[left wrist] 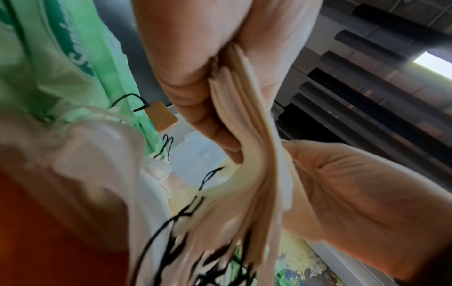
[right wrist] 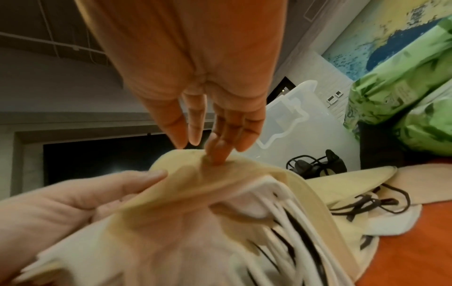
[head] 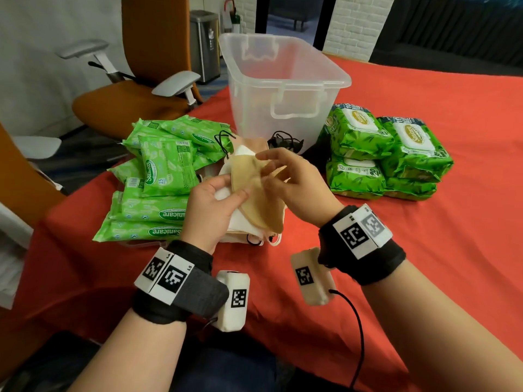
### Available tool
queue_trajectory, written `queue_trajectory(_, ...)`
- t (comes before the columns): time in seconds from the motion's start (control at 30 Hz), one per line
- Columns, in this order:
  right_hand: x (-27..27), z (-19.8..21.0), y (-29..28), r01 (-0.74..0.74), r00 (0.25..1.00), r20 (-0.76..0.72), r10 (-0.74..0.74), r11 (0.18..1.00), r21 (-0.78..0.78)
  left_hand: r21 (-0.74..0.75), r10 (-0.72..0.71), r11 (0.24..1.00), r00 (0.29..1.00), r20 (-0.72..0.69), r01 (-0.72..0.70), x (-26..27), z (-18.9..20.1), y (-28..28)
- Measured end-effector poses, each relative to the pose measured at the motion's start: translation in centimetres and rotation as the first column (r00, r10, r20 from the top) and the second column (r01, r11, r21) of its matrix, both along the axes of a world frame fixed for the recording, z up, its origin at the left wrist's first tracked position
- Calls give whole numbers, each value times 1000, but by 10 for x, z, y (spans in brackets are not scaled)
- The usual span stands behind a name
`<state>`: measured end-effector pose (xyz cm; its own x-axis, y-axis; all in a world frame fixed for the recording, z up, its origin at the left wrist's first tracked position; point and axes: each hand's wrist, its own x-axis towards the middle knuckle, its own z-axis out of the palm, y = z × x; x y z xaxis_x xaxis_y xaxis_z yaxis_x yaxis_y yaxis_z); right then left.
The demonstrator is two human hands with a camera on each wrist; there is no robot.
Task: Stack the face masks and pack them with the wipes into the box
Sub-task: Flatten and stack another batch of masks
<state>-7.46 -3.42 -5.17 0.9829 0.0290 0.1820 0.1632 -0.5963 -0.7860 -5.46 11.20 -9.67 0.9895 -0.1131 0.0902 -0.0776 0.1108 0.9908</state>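
My left hand [head: 220, 196] grips a stack of face masks [head: 256, 202], a tan one on top and white ones below, held just above the red table. In the left wrist view its fingers [left wrist: 203, 108] and thumb pinch the stack's edges [left wrist: 254, 147], with ear loops dangling. My right hand [head: 273, 168] reaches over the top edge with fingers nearly straight. One fingertip [right wrist: 215, 154] presses on the tan mask [right wrist: 186, 185]. More masks [head: 246, 236] lie on the table under my hands. The clear plastic box [head: 285, 83] stands behind them.
Small green wipes packs [head: 158, 182] are piled to the left. Large wipes packs [head: 382, 154] are stacked at the right. Dark masks with black loops [head: 284, 141] lie by the box's front wall. An orange chair [head: 135, 103] stands beyond the table's left edge.
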Motion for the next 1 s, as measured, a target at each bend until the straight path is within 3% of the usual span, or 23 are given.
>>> queue_trajectory(0.33, 16, 7, -17, 43, 998, 47, -41, 998, -49, 8, -91, 996, 993, 79, 90, -5, 6, -1)
queue_trajectory(0.43, 18, 13, -20, 163, 956, 229, -184, 981, 109, 13, -63, 998, 996, 65, 63, -3, 5, -1)
queue_trajectory(0.5, 18, 20, -22, 215, 854, 405, -327, 930, 298, 23, -46, 999, 997, 56, 45, -1, 4, 0)
queue_trajectory(0.57, 14, 27, -25, 116, 784, 528, -325, 913, 390, 20, -36, 999, 999, 18, 36, -1, 6, 1)
queue_trajectory(0.6, 12, 28, -25, 42, 791, 557, -251, 932, 360, 6, -32, 999, 999, -13, 32, -1, 6, 2)
queue_trajectory(0.67, 6, 26, -22, -130, 881, 474, 11, 967, 219, -65, -47, 997, 994, -99, 40, 0, 9, 2)
queue_trajectory(0.77, 0, 13, -20, -308, 945, 122, 305, 951, 11, -88, -23, 996, 992, -125, 12, -1, 13, 2)
queue_trajectory(0.83, -5, 8, -23, -355, 934, -45, 355, 935, -9, -46, 5, 999, 997, -72, -9, -2, 14, 1)
queue_trajectory(0.9, -9, 10, -26, -364, 924, -122, 364, 931, 22, 25, 15, 1000, 999, -31, -14, -2, 11, 0)
queue_trajectory(1.0, -4, 14, -27, -157, 986, -43, 162, 983, 90, 53, 16, 998, 1000, 23, -18, -1, 6, 1)
